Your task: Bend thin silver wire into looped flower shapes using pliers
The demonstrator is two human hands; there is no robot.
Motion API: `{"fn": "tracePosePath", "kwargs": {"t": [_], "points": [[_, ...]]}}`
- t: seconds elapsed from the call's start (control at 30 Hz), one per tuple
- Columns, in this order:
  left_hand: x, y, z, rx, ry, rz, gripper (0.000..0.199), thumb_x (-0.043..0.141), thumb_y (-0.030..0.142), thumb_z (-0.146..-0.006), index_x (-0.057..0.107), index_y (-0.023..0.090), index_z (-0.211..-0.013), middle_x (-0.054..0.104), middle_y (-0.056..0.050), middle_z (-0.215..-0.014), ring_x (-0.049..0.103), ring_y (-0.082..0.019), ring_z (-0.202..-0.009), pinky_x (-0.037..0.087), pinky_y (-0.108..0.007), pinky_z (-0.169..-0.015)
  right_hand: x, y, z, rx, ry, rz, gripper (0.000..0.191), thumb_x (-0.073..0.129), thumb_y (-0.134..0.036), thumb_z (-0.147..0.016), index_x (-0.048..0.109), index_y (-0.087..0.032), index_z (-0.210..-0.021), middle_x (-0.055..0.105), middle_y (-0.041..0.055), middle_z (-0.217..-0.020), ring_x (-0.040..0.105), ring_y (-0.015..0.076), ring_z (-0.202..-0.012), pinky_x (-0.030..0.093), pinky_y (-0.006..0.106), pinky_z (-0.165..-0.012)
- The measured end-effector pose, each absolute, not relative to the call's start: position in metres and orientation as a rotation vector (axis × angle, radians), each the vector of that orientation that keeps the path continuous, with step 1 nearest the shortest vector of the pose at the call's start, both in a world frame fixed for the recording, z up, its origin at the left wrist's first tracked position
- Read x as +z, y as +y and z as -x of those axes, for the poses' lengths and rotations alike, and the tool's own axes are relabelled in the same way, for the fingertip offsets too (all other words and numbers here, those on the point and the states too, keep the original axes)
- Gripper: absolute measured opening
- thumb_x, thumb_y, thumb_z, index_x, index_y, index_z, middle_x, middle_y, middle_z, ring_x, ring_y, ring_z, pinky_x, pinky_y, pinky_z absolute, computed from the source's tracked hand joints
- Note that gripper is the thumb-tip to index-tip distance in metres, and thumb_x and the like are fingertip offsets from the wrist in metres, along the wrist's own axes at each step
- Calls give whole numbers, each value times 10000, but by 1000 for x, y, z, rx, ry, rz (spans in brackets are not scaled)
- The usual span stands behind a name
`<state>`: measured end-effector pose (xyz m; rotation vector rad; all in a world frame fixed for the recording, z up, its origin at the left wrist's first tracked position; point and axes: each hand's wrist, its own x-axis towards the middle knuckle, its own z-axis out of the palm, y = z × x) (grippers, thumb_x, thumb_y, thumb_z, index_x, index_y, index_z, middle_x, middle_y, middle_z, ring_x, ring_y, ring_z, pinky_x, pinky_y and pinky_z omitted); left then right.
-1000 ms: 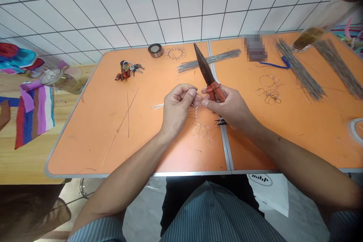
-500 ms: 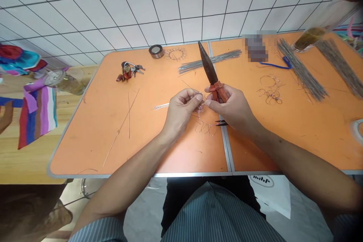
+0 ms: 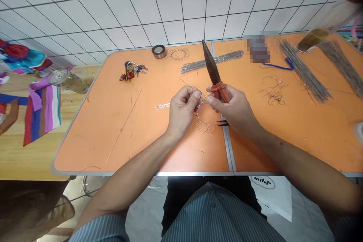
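Note:
Between my hands is a thin wire ring (image 3: 198, 112) with several small loops along its lower edge. My left hand (image 3: 183, 109) is closed, pinching the wire between thumb and forefinger. My right hand (image 3: 237, 106) grips a pair of long-nosed pliers (image 3: 211, 67) with orange-red handles, the jaws pointing up and away from me. Its thumb and forefinger also meet near the wire beside the left fingertips; whether they pinch it is hard to tell. Dark pointed tips (image 3: 223, 123), perhaps of scissors, show under the right hand. Some short wires (image 3: 162, 106) lie behind the left hand.
On the orange table (image 3: 85, 136) lie keys (image 3: 131, 71), a tape roll (image 3: 158, 51), a wire bundle (image 3: 210, 62), finished-looking wire loops (image 3: 273, 92) and two thicker wire bundles (image 3: 304, 70) at right. A jar (image 3: 68, 79) stands left; a cup with liquid (image 3: 313, 39) stands back right.
The view has shifted slightly, so the table and its things appear a little further right. The wire ring between my hands hangs more open to view. Both hands keep their grips.

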<state>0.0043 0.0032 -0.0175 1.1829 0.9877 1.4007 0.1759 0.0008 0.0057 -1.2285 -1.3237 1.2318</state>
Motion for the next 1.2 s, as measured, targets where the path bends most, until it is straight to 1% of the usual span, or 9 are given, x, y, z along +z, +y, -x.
{"fn": "tracePosePath", "kwargs": {"t": [0.1,0.2,0.33,0.43,0.53,0.67,0.87,1.07,1.2], "points": [[-15,5,-1,1440,1011,-1180,370,851,542,-941,681,225,-857,646,10,-735,576,-122,-635,480,-253,-580,7,2,-182,1250,-1322,1209,316,762,-493,-989,746,-214,-1135,737,47,-954,612,161,-751,504,315,-663],[-12,7,4,1484,1022,-1158,342,843,518,-954,684,226,-871,660,6,-762,573,-121,-640,475,-251,-576,5,5,-193,1297,-1318,1189,393,728,-585,-1022,756,-219,-1159,778,77,-1017,652,176,-786,509,304,-636],[-10,13,11,1546,1000,-1132,314,831,484,-972,677,227,-878,663,10,-776,564,-111,-629,471,-245,-575,6,10,-212,1441,-1421,1246,483,751,-665,-988,771,-207,-1141,803,138,-1172,734,250,-962,582,342,-717],[-8,19,18,1580,997,-1093,326,826,492,-973,661,230,-874,688,9,-818,561,-100,-623,477,-245,-585,12,13,-224,1534,-1543,1296,524,792,-694,-939,776,-206,-1129,816,150,-1150,756,297,-1017,608,390,-799],[-6,25,23,1598,998,-1012,328,830,471,-968,637,232,-853,690,16,-800,545,-93,-603,460,-241,-569,18,14,-232,1555,-1680,1348,530,798,-705,-921,771,-204,-1090,813,135,-1090,728,259,-857,583,385,-743],[-1,32,29,1628,992,-909,320,833,417,-968,616,229,-825,675,28,-762,522,-89,-578,430,-241,-546,23,9,-231,1626,-1834,1365,518,719,-716,-970,744,-200,-997,736,74,-883,584,180,-630,497,351,-600],[2,35,32,1664,967,-831,292,836,370,-963,627,221,-824,661,31,-764,506,-76,-564,404,-231,-518,24,-1,-222,1615,-2069,1334,475,617,-659,-1057,704,-214,-915,568,14,-759,484,162,-636,391,317,-573],[4,33,28,1638,996,-844,324,837,414,-962,619,221,-818,685,22,-792,511,-75,-577,417,-225,-526,18,-4,-214,1546,-2075,1267,455,551,-652,-1100,698,-224,-1056,643,33,-927,518,163,-698,445,342,-664],[4,32,27,1635,969,-821,293,824,362,-973,625,214,-817,690,20,-789,526,-72,-587,419,-212,-529,17,-5,-213,1526,-2055,1271,445,550,-644,-1105,692,-224,-1063,621,25,-901,513,157,-681,441,335,-649]]}}
